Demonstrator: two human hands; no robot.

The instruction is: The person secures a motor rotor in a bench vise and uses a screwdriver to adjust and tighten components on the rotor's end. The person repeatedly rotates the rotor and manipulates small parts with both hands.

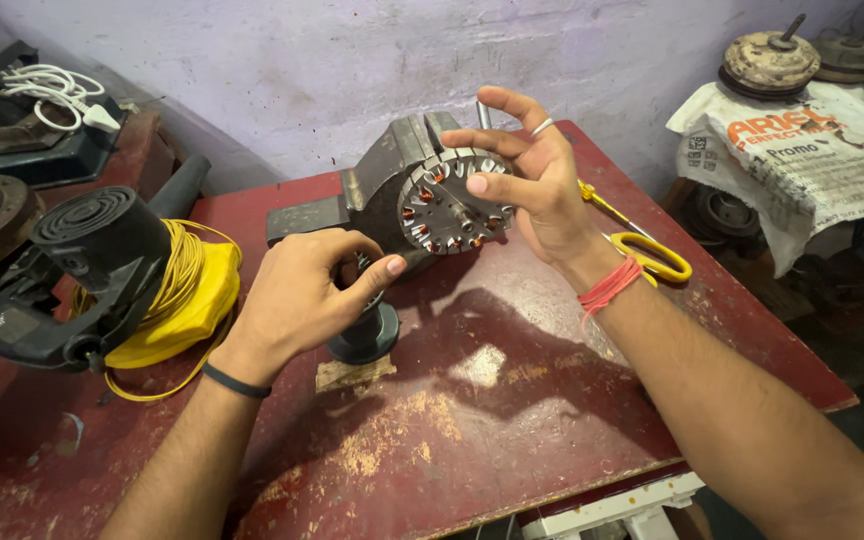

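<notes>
A round metal stator (449, 205) with copper windings in its slots sits clamped in a dark bench vise (377, 190) at the middle of the red table (492, 400). My right hand (532, 180) rests its fingertips on the stator's right rim, fingers spread, a ring on one finger and red threads at the wrist. My left hand (302, 300) is curled around the vise's handle just below and left of the stator, above the vise's black round base (364, 338).
A black power tool (72, 275) with a coiled yellow cable (187, 290) lies at the left. Yellow-handled scissors (647, 250) lie behind my right wrist. A side bench (802, 150) covered with a printed sack holds rusty motor parts at the right. The wall stands close behind.
</notes>
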